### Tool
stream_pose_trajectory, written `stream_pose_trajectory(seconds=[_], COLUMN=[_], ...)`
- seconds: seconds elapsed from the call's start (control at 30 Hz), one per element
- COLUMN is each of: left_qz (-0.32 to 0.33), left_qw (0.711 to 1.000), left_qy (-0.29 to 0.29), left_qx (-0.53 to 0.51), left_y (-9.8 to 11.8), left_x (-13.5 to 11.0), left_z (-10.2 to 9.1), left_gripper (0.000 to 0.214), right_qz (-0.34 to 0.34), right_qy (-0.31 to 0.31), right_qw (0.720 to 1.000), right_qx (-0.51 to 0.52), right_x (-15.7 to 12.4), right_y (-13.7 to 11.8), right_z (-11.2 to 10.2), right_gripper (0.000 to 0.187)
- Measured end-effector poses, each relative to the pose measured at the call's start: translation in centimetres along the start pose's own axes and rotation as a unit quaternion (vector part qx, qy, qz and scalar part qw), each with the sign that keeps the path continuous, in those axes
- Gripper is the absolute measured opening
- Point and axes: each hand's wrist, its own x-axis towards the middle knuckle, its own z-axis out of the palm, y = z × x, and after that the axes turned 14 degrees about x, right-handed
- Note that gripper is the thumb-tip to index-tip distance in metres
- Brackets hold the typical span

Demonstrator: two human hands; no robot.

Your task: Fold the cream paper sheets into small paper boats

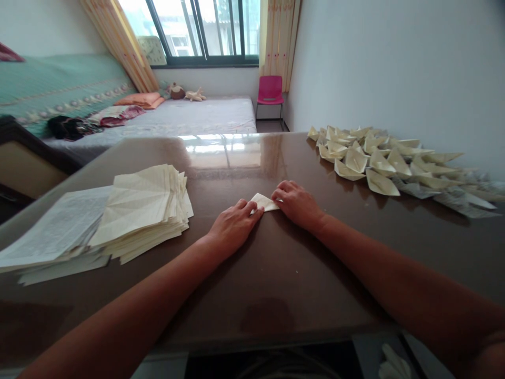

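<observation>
A small folded piece of cream paper [263, 202] lies on the brown table in front of me, its top coming to a point. My left hand [235, 223] grips its left corner, fingers closed and pressed down on it. At the opposite corner, my right hand [299, 203] pinches the paper with curled fingers. Both hands rest on the tabletop, and parts of the paper are hidden under the fingertips.
Left of my hands sits a stack of creased cream sheets [136, 202] beside printed paper [59, 223]. Many folded paper boats [381, 163] crowd the table's right side by the wall. Beyond the table [236, 295] are a bed [205, 116] and a pink chair [270, 90].
</observation>
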Motion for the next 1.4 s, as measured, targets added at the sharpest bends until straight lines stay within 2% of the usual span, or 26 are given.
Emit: stream_pose_trajectory(seconds=[0.07, 0.13, 0.3, 0.57, 0.8, 0.97, 1.17, 1.4], left_qz=[-0.002, -0.003, -0.005, -0.016, -0.027, -0.025, -0.022, -0.024], left_qw=[1.0, 1.0, 1.0, 0.999, 0.996, 0.997, 0.997, 0.997], left_qy=[-0.003, -0.004, -0.013, -0.023, -0.055, -0.049, -0.038, -0.042], left_qx=[-0.001, -0.005, -0.007, 0.038, 0.066, 0.057, 0.068, 0.063], left_y=[0.1, 0.1, 0.2, 0.4, 0.1, 0.0, 0.1, 0.0], left_x=[0.0, 0.0, 0.1, -0.6, -1.0, -1.0, -1.1, -1.1], left_z=[0.0, 0.0, -0.2, -0.8, -1.1, -1.0, -0.8, -0.9], left_gripper=[0.036, 0.033, 0.033, 0.035, 0.031, 0.028, 0.025, 0.025], right_qz=[-0.06, -0.092, -0.045, 0.018, 0.042, 0.041, -0.009, 0.058], right_qy=[-0.038, -0.087, -0.137, -0.156, -0.147, -0.135, -0.117, -0.141], right_qw=[0.996, 0.989, 0.978, 0.968, 0.968, 0.97, 0.978, 0.971], right_qx=[-0.044, -0.076, -0.152, -0.198, -0.2, -0.197, -0.172, -0.182], right_x=[-0.3, -0.7, -1.7, -2.0, -2.0, -2.0, -1.8, -1.6], right_y=[-1.2, -2.6, -5.2, -5.2, -5.0, -4.9, -4.8, -4.3], right_z=[-0.4, -0.5, -0.7, -1.4, -1.1, -1.1, -0.8, -1.6], right_gripper=[0.022, 0.024, 0.033, 0.035, 0.035, 0.034, 0.034, 0.029])
